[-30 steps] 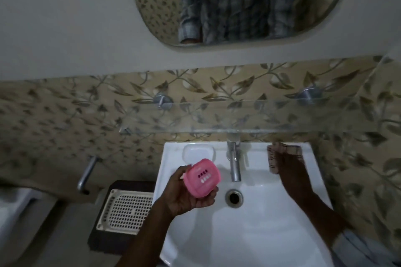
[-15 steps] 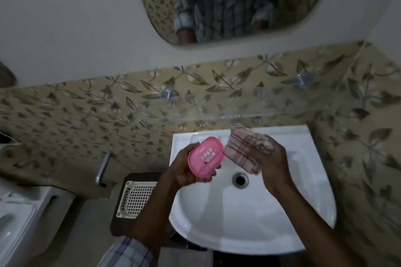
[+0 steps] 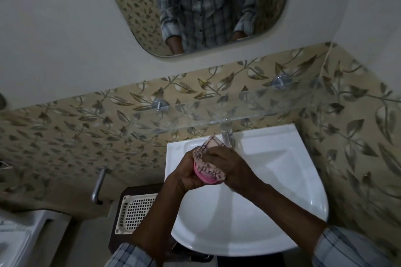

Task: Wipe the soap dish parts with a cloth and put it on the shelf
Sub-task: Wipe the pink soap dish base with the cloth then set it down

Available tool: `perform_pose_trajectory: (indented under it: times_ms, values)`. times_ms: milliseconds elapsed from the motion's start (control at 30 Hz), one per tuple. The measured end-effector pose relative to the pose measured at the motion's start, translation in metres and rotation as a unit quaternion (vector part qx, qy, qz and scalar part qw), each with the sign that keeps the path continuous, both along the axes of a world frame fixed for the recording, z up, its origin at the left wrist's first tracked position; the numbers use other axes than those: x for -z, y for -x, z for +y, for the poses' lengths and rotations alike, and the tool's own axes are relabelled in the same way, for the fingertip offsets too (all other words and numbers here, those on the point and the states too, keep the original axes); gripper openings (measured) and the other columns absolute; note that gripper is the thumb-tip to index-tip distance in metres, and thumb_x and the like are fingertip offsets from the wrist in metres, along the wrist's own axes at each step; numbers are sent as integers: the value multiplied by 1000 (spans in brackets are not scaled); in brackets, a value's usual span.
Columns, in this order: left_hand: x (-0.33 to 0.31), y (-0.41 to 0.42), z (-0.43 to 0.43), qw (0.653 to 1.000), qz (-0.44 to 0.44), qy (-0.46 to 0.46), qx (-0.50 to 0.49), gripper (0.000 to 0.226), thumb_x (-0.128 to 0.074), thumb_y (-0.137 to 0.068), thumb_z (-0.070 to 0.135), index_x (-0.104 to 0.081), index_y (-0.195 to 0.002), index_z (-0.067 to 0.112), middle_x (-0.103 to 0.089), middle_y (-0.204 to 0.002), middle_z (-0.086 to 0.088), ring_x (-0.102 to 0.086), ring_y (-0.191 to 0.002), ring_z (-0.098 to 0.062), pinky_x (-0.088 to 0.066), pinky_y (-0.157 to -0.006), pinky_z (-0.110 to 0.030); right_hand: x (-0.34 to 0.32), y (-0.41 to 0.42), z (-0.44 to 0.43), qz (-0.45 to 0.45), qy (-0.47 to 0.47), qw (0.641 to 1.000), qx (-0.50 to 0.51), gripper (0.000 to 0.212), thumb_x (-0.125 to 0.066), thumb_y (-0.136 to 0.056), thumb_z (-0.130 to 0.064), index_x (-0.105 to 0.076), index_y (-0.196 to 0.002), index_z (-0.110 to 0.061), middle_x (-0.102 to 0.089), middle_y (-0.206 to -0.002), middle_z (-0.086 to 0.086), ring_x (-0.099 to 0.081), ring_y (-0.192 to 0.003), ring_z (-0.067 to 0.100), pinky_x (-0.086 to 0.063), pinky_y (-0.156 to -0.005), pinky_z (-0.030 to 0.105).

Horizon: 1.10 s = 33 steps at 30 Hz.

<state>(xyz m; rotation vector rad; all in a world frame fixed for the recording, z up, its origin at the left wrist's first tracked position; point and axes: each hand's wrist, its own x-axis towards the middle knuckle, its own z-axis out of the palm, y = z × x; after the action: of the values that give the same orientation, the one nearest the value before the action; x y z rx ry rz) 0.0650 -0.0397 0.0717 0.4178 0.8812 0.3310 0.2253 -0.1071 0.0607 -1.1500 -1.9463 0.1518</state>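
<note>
At the far left edge sits a white fixture [image 3: 15, 238], then a metal handle [image 3: 98, 186] on the leaf-patterned tile, and below it a cream perforated tray [image 3: 136, 212] on a dark stand. Next comes the white sink [image 3: 271, 179], over whose left part both hands meet. The left hand [image 3: 184, 177] is curled around the pink soap dish part [image 3: 206, 178], gripping it from the left and underneath, so only a pink rim shows below the cloth. The checked cloth [image 3: 206, 158] lies over the top of the dish, one corner sticking up toward the tap [image 3: 227, 138]. The right hand [image 3: 230, 166] is closed on the cloth, pressing it against the dish from the right; the two hands are touching or nearly so. The glass shelf [image 3: 238, 112] runs along the wall above the sink, well apart from the dish. In this dim light no brand, label or writing can be read on the dish or cloth.
</note>
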Motion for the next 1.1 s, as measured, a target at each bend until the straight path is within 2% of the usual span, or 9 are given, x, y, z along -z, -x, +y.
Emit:
perform_pose_trajectory:
  times_ms: [167,267,367,533,600,733,833,967,1100]
  values:
    - [-1,-11,-2,999,-39,22,-20,43,-57,-87,36,-73,-107,0,-72,-106,-22,-70,-91,-38,-57,-83,-47,-4,2,3,126,88,988,6,30,-71,-78,12,-67,-107,15,-67,-112,31,-64,-108,42,-49,-97,57]
    - [0,-12,-5,997,-61,35,-19,43,-54,-90,33,-71,-112,0,-70,-111,-23,-69,-98,-39,-55,-90,-51,-3,-8,6,46,36,997,-45,31,-75,-76,-1,-71,-106,5,-70,-110,24,-66,-106,34,-49,-100,47]
    - [0,-11,-4,998,-47,28,-43,41,-63,-82,29,-72,-108,-2,-70,-109,-25,-69,-92,-40,-56,-85,-47,-8,-12,14,79,77,994,25,31,-77,-73,7,-72,-103,5,-71,-104,24,-67,-100,37,-55,-89,55]
    - [-5,-4,-2,998,-50,13,-28,45,-78,-69,23,-74,-106,-2,-72,-103,-24,-71,-87,-38,-58,-84,-46,-2,-5,14,48,26,998,-38,24,-69,-87,-9,-71,-109,-2,-71,-110,18,-64,-105,30,-49,-101,44]
    - [-5,-2,-3,999,-37,-3,-31,46,-71,-75,30,-74,-108,-2,-72,-106,-25,-71,-89,-40,-59,-82,-46,-4,-9,17,76,83,993,37,28,-74,-80,-8,-71,-107,-2,-71,-108,18,-65,-103,31,-54,-94,48]
    - [-3,-1,-5,995,-84,13,-57,48,-82,-73,17,-68,-112,-7,-72,-102,-26,-72,-88,-38,-60,-81,-47,-6,5,10,-12,45,998,-37,29,-66,-82,0,-72,-110,-2,-71,-112,17,-66,-107,31,-52,-98,46]
    - [2,-3,-6,994,-63,-33,-85,47,-71,-82,35,-72,-112,-1,-72,-111,-25,-72,-93,-39,-61,-80,-49,-20,2,14,40,81,991,100,32,-61,-79,-7,-72,-109,-4,-70,-105,16,-65,-99,35,-58,-83,48]
    - [2,-3,-6,991,-57,-67,-105,56,-72,-80,35,-65,-123,0,-70,-116,-23,-70,-101,-37,-58,-88,-52,-22,13,12,11,94,992,86,46,-71,-73,0,-67,-118,-7,-67,-111,13,-63,-104,32,-55,-90,38]
    - [3,-14,-8,983,2,-104,-152,62,-52,-90,34,-48,-143,3,-67,-116,-21,-64,-102,-34,-50,-92,-48,-23,8,30,112,247,932,240,33,-63,-83,-11,-67,-116,-10,-67,-115,8,-62,-108,26,-51,-92,33]
